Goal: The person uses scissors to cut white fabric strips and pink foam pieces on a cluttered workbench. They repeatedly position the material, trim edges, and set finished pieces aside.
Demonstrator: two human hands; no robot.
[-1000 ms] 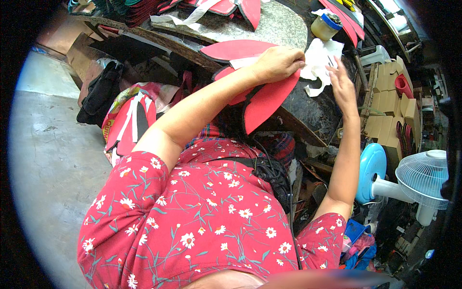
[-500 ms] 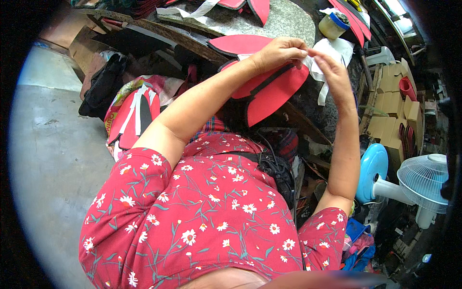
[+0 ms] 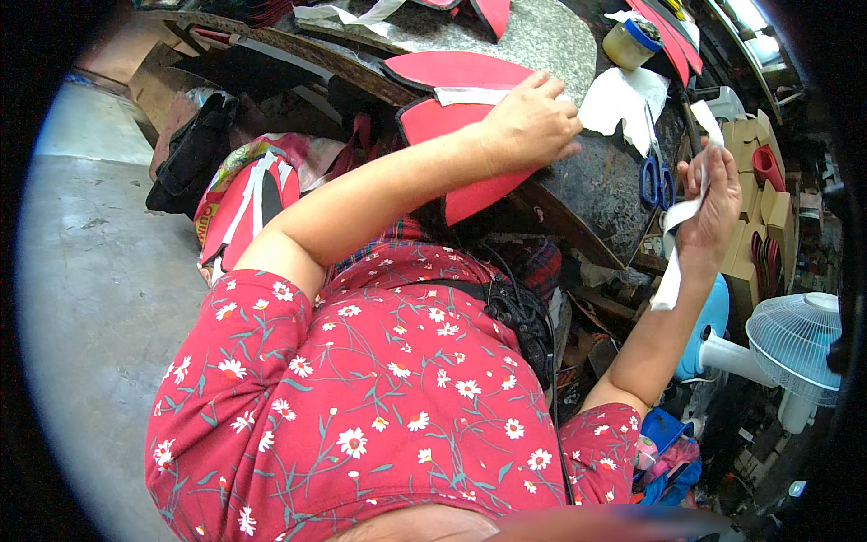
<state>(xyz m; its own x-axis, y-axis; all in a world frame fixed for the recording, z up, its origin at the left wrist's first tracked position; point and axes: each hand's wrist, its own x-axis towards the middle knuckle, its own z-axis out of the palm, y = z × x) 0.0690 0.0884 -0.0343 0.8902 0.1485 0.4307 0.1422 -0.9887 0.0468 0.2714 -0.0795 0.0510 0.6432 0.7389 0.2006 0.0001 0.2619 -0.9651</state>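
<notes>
Head view, looking down over a red floral shirt [image 3: 361,406]: the left hand [image 3: 528,122] lies on a stack of red foam pieces [image 3: 470,135] at the near edge of the dark, worn surface [image 3: 587,194], its fingers [image 3: 551,90] curled together and pressing down on a white strip [image 3: 470,95] that runs across the upper red piece. The lower red piece sticks out past the edge of the surface, toward the person's body. The right hand [image 3: 709,203] is raised off to the right, clear of the surface, with its fingers [image 3: 713,158] pinched shut on a long white paper strip [image 3: 677,244]; the strip runs up above the hand and hangs down below the wrist, loose at its lower end. Between the two hands, blue-handled scissors [image 3: 652,176] lie flat on the surface, blades pointing away from the person, just beside a crumpled sheet of white paper [image 3: 619,95]. Farther back stands a small cream jar with a blue lid [image 3: 629,41], next to a grey speckled slab [image 3: 533,32]. More red cut pieces [image 3: 492,11] lie at the far edge. To the right of the surface are stacked cardboard boxes [image 3: 754,190], and below them a white fan [image 3: 795,343] with a light blue body [image 3: 700,334]. On the grey floor [image 3: 90,271] to the left sit a black bag [image 3: 190,163] and a bag of red and white scraps [image 3: 248,208].
</notes>
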